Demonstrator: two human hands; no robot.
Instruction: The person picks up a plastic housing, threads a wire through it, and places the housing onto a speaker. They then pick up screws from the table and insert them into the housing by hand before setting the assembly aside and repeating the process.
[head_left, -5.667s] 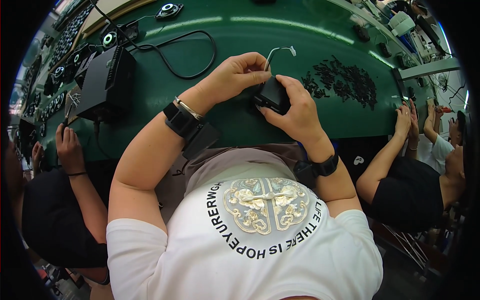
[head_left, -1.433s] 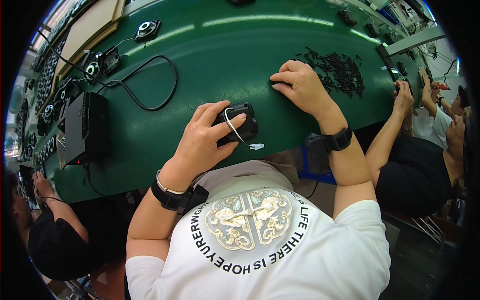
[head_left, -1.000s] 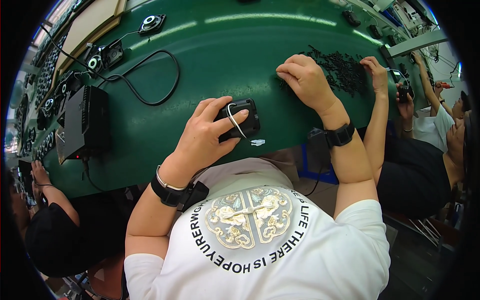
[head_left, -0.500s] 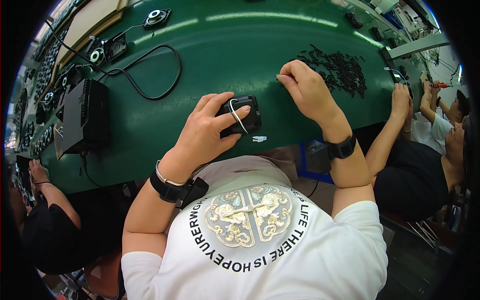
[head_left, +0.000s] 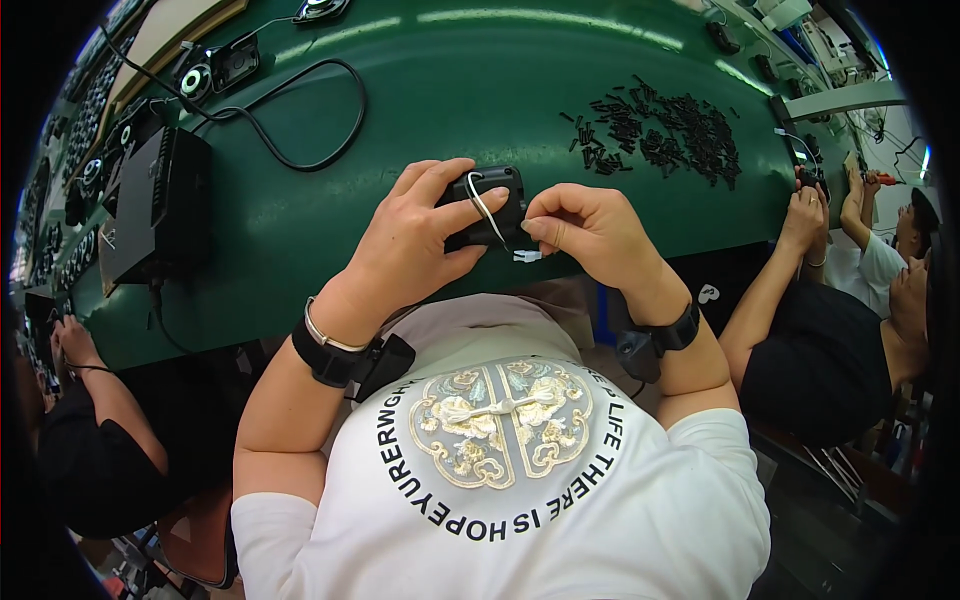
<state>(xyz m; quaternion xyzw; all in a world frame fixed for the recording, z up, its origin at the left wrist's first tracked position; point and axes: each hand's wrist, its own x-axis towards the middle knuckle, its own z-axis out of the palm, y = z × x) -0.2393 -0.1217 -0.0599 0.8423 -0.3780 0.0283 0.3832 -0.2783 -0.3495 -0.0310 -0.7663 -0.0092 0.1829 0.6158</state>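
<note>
My left hand (head_left: 400, 240) is wrapped round a small black speaker housing (head_left: 510, 184), holding it just above the green tabletop's near part. A white cable (head_left: 474, 190) loops over the housing under my fingers and ends in a white plug (head_left: 526, 257) hanging at its near right corner. Beside the housing's right side, my right hand (head_left: 592, 238) is closed in a pinch, thumb against forefinger. What sits between those fingertips is too small to make out. Beyond that hand lies a loose heap of small black strips (head_left: 690, 135) on the table.
A black power box (head_left: 160, 210) stands at the left, with a black cord (head_left: 364, 105) looping across the green table (head_left: 450, 90). Open speaker parts (head_left: 195, 80) lie at the far left. Co-workers' hands show at the right (head_left: 803, 215) and left (head_left: 76, 342) edges.
My right hand has come from the edge of the black strips toward me and down to the housing's right side, still pinched. My left hand keeps its hold on the housing.
</note>
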